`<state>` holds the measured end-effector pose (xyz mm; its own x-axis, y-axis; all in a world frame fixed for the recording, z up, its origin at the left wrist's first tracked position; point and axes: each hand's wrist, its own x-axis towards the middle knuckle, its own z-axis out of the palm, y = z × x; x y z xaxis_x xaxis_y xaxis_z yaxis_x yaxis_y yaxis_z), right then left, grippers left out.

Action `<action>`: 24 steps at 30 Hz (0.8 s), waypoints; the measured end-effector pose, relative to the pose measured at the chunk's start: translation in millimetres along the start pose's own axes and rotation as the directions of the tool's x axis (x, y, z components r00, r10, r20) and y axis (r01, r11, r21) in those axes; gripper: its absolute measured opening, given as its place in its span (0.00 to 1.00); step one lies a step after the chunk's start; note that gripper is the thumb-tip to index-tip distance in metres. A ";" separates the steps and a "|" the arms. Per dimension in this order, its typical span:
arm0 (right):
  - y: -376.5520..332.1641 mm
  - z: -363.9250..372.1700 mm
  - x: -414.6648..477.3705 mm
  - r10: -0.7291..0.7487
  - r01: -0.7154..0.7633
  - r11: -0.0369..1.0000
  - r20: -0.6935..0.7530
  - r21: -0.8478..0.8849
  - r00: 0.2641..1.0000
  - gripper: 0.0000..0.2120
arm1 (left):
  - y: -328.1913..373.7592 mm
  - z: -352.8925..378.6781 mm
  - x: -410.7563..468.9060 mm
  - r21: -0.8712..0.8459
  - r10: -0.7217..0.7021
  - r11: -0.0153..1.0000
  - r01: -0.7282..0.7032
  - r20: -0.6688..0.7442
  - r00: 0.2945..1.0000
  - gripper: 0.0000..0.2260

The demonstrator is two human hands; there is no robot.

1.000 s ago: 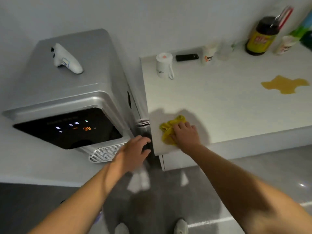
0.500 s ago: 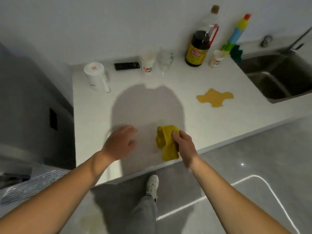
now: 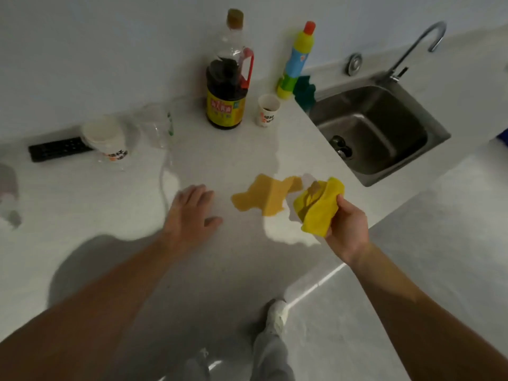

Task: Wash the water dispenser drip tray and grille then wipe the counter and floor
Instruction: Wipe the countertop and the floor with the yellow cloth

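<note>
The yellow cloth (image 3: 319, 207) is bunched up in the right hand (image 3: 347, 229). The fingers and thumb are curled round it and grip it tight. It looks lifted a little off the white counter (image 3: 110, 204), near the front edge.

Half a second ago the cloth was pressed flat on the counter, well apart from the spill. Now it is up and just beside the yellow-brown puddle (image 3: 264, 196), which lies at 9 o'clock from it. So I think the puddle gets wiped next. It is not wiped yet.

Past the puddle, also at 9 o'clock, the left hand (image 3: 192, 213) rests flat on the counter with its fingers straight. The steel sink (image 3: 384, 127) is at 1 o'clock from the cloth. The soy sauce bottle (image 3: 226, 86) stands at 11 o'clock.
</note>
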<state>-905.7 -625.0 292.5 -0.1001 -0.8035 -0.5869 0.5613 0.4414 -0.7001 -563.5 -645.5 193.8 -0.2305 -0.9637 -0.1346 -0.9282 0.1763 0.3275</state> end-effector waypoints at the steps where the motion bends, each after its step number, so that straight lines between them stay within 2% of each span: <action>1: -13.6 -8.7 16.9 -0.027 0.027 0.997 0.010 -0.068 1.000 0.21 | 0.9 3.2 8.6 0.006 -0.007 1.000 0.007 -0.002 1.000 0.38; 3: -38.9 -22.3 48.8 -0.149 0.149 0.945 0.020 -0.290 0.989 0.16 | -0.1 11.5 15.7 0.021 0.002 1.000 -0.001 -0.031 1.000 0.36; 4: -51.6 -28.3 64.8 -0.248 0.241 0.856 0.044 -0.457 0.968 0.13 | -0.5 15.4 16.5 0.046 0.017 0.999 -0.014 -0.056 0.998 0.34; 5: -63.8 -34.2 80.5 -0.349 0.342 0.696 0.119 -0.631 0.930 0.11 | -0.3 18.4 17.1 0.063 0.027 0.998 -0.022 -0.081 0.996 0.33; 6: -74.3 -40.9 95.8 -0.412 0.430 0.473 0.238 -0.769 0.880 0.10 | 0.1 20.3 17.8 0.061 0.028 0.998 -0.022 -0.096 0.995 0.33; 7: -82.0 -47.6 110.4 -0.403 0.485 0.233 0.370 -0.843 0.837 0.12 | 1.0 21.9 19.3 0.053 0.022 0.998 -0.016 -0.107 0.994 0.33; 9: -86.3 -59.1 134.6 -0.251 0.527 -0.191 0.560 -0.828 0.790 0.13 | 0.7 23.8 21.3 0.052 0.006 0.999 0.000 -0.116 0.993 0.34; 10: -82.0 -64.0 143.0 -0.157 0.527 -0.338 0.599 -0.780 0.785 0.13 | -0.1 24.0 21.7 0.060 -0.003 0.998 0.009 -0.111 0.994 0.35; 11: -74.2 -67.6 148.2 -0.087 0.518 -0.427 0.603 -0.741 0.793 0.13 | -1.2 23.9 21.9 0.067 -0.009 0.998 0.016 -0.106 0.994 0.35; 13: -55.1 -72.2 148.3 -0.083 0.480 -0.464 0.576 -0.744 0.813 0.14 | -2.5 24.1 22.4 0.072 -0.017 0.997 0.026 -0.112 0.994 0.36; 17: -32.0 -81.7 138.3 -0.259 0.390 -0.451 0.536 -0.803 0.804 0.10 | -6.6 27.3 23.6 0.072 -0.004 0.997 0.015 -0.153 0.988 0.36; 18: -29.4 -83.7 138.8 -0.260 0.370 -0.477 0.530 -0.798 0.807 0.13 | -8.6 28.7 23.8 0.078 0.000 0.997 0.013 -0.155 0.988 0.36; 20: -29.4 -84.4 144.2 -0.205 0.334 -0.532 0.501 -0.778 0.841 0.27 | -11.2 30.2 23.8 0.081 -0.009 0.996 0.021 -0.149 0.989 0.36; 22: -34.9 -80.0 156.1 -0.128 0.335 -0.530 0.464 -0.779 0.876 0.36 | -12.4 31.2 23.4 0.081 -0.012 0.996 0.023 -0.142 0.990 0.36; 24: -42.1 -72.5 174.4 -0.032 0.389 -0.515 0.470 -0.764 0.882 0.41 | -13.5 31.3 22.0 0.085 -0.006 0.996 0.019 -0.143 0.990 0.36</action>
<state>-1006.4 -754.8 190.1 0.2804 -0.9105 -0.3040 -0.9556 -0.2348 -0.1782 -565.2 -662.9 157.2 -0.1804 -0.9836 -0.0011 -0.9538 0.1747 0.2443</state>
